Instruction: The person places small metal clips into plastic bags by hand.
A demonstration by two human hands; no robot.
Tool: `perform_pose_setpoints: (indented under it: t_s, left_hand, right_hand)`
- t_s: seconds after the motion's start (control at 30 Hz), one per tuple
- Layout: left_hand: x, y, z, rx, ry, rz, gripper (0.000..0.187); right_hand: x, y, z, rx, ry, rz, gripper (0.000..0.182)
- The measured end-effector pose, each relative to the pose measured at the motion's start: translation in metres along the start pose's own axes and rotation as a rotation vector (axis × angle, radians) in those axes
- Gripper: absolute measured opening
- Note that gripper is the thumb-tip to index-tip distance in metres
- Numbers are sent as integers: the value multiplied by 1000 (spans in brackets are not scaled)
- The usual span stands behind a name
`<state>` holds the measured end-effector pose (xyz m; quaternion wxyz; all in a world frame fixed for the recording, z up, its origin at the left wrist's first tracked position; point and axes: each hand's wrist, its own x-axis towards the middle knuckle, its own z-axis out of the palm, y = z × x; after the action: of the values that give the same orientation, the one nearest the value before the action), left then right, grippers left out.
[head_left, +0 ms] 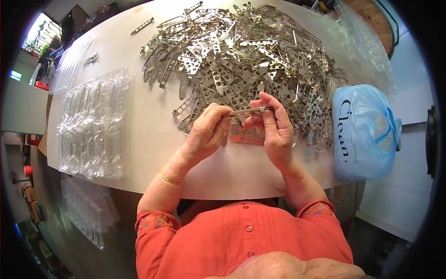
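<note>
My left hand [209,126] pinches one end of a narrow metal strip [246,111], thumb against curled fingers. The strip's other end lies between the thumb and fingers of my right hand [276,128], whose index finger is raised. Held almost level, it is seen nearly edge-on, so its face is hard to make out. Just beyond both hands spreads a large heap of flat metal strips [223,76] with round holes. A reddish-orange strip [247,140] lies on the table below the held piece, between my wrists.
A clear plastic tray [95,125] with rows of slots lies on the white table [153,135] at left. Another clear tray [69,65] is behind it, near a few small metal pieces [92,58]. A blue plastic bag [364,135] stands right; clear plastic sheets [364,42] lie behind it.
</note>
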<state>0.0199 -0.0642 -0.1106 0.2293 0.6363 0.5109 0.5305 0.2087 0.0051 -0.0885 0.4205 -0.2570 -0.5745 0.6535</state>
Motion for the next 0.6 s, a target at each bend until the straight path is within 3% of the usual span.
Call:
perform_pose_setpoints:
  t_s: [0.13, 0.23, 0.27, 0.37, 0.6]
  left_hand:
    - [-1, -1, 0, 15, 6, -23, 12]
    - [-2, -1, 3, -43, 19, -16, 12]
    - [0, -1, 1, 13, 13, 53, 11]
    - [-1, 4, -1, -41, -11, -37, 10]
    - [-2, 1, -1, -25, -1, 25, 8]
  right_hand:
    - [0, -3, 3, 76, 2, 25, 30]
    - [0, 1, 1, -74, 3, -38, 20]
    - [-1, 3, 0, -81, 8, -27, 21]
    - [-1, 3, 2, -39, -21, -35, 23]
    - [-1, 6, 0, -62, -71, -66, 19]
